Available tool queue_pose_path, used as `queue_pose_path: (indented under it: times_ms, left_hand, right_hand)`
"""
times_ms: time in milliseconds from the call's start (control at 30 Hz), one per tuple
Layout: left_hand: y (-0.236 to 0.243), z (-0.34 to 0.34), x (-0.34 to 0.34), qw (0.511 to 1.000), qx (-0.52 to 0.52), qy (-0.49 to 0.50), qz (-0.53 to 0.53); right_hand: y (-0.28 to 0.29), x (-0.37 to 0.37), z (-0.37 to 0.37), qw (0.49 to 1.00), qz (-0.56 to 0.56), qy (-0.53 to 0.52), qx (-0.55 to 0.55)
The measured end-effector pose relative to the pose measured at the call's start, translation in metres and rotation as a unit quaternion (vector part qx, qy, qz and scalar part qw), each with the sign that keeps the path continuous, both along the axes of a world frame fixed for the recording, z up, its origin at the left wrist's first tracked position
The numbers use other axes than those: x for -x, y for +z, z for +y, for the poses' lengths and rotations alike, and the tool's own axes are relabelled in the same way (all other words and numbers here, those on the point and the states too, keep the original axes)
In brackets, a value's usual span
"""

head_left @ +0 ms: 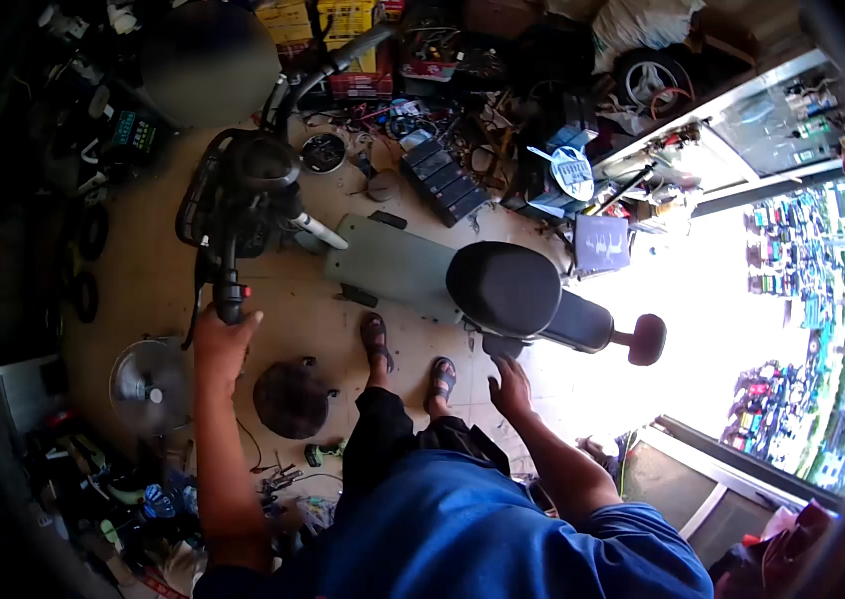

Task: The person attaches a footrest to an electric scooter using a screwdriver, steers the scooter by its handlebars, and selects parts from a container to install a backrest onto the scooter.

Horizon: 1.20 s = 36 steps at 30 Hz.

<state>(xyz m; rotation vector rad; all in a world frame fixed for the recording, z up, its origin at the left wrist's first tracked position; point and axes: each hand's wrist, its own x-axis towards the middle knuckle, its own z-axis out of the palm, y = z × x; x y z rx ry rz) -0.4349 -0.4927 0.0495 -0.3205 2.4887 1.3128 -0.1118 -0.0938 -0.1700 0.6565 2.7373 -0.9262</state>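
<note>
An electric scooter stands across the floor in front of me, its handlebar end to my left. My left hand is closed around the end of the near handlebar grip, beside a small red switch. A black brake lever runs along that grip. My right hand has its fingers stretched out just below the black round saddle, close to its near edge; whether it touches the scooter I cannot tell. Behind the saddle come a longer rear seat and a small backrest. The grey-green footboard lies between handlebar and saddle.
A round dark stool and a fan stand near my left arm. Beyond the scooter lie a row of black battery blocks and loose parts. Tools and cables litter the floor at lower left. A bright doorway opens at right.
</note>
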Motion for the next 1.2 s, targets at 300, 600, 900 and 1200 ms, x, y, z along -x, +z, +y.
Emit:
queue_pose_path:
  times_ms: [300, 600, 900, 1200]
  left_hand:
    - [-0.060, -0.025, 0.016, 0.999, -0.008, 0.014, -0.030]
    - [-0.108, 0.116, -0.027, 0.979, -0.156, 0.131, -0.012]
    - [-0.091, 0.112, -0.044, 0.980, -0.181, 0.081, -0.013]
    - [-0.089, 0.121, -0.043, 0.975, -0.194, 0.105, -0.007]
  right_hand:
    - [-0.028, -0.604, 0.087, 0.715, -0.389, -0.581, 0.024]
    - [-0.025, -0.488, -0.032, 0.888, -0.254, -0.373, 0.091]
    - [0.010, -0.448, -0.072, 0.890, -0.192, -0.396, 0.120]
    - [0.015, -0.461, -0.127, 0.848, -0.227, -0.455, 0.148]
